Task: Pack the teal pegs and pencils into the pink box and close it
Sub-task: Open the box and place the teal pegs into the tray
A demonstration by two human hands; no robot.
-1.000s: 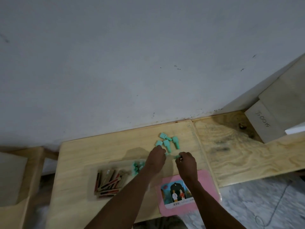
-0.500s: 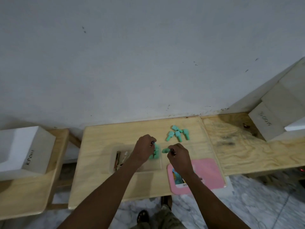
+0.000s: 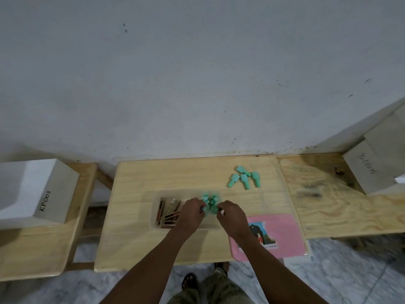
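Items as I see them from the head view:

1. Wooden table (image 3: 164, 176), pale, set against a grey wall (image 3: 197, 84).
2. Open box (image 3: 153, 216), a translucent tray lying at the middle of the table.
3. Pencils (image 3: 168, 212), a loose bundle lying in the left half of the box.
4. Packed teal pegs (image 3: 211, 200), a small heap in the right half of the box.
5. Loose teal pegs (image 3: 243, 179), five by my count, lying on the table beyond the box and to its right, apart from it.
6. Pink lid (image 3: 285, 233), flat on the near right corner of the table beside the box, with a picture label (image 3: 264, 235) partly under the right forearm.
7. Left hand (image 3: 190, 213), over the box, fingers curled in, tips at the packed heap. I cannot tell whether it pinches a peg.
8. Right hand (image 3: 232, 218), at the right end of the box, fingers likewise curled toward the heap. I cannot tell its hold either.
9. White block (image 3: 43, 194), marked KP003, on a low bench (image 3: 32, 249) to the left.
10. Plywood board (image 3: 328, 205) to the right, carrying a second white block (image 3: 368, 172)
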